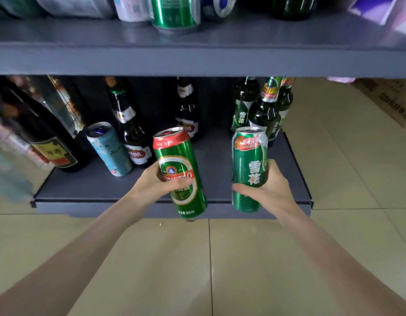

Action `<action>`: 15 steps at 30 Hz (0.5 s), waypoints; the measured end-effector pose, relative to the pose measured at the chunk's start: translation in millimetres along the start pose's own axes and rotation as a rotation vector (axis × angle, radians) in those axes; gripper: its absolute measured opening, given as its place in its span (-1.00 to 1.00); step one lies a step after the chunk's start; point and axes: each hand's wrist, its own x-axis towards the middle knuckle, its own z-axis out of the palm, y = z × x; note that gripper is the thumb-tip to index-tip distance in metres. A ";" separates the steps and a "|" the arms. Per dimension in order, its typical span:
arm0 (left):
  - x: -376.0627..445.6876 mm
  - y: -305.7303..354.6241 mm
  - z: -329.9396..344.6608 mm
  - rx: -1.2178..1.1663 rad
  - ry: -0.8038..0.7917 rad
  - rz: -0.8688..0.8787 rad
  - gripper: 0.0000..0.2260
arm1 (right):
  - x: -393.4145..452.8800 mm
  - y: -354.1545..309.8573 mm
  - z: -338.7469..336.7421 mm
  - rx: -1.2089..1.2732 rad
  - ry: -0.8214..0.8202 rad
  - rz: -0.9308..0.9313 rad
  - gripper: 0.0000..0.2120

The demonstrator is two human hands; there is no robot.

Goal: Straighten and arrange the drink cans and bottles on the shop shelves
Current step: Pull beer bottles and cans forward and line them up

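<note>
Your left hand grips the Tsingtao can, "500ml" at its foot, top tipped left; your right hand wraps fingers round the nearly upright Snow beer can. Both hang centre frame over the lower shelf front edge; U8 bottles stand behind.

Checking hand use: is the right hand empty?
No, the right hand grips a green can, while the left hand holds the red-topped can.
</note>
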 end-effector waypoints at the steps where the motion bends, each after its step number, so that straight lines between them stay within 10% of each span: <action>1: -10.8 9.2 -8.3 0.000 -0.028 0.001 -0.45 | -10.5 -10.0 -6.5 -0.026 -0.006 -0.032 -0.43; 15: -115.0 216.8 -71.9 0.083 -0.067 0.429 -0.45 | -81.9 -213.6 -127.7 -0.076 0.119 -0.558 -0.35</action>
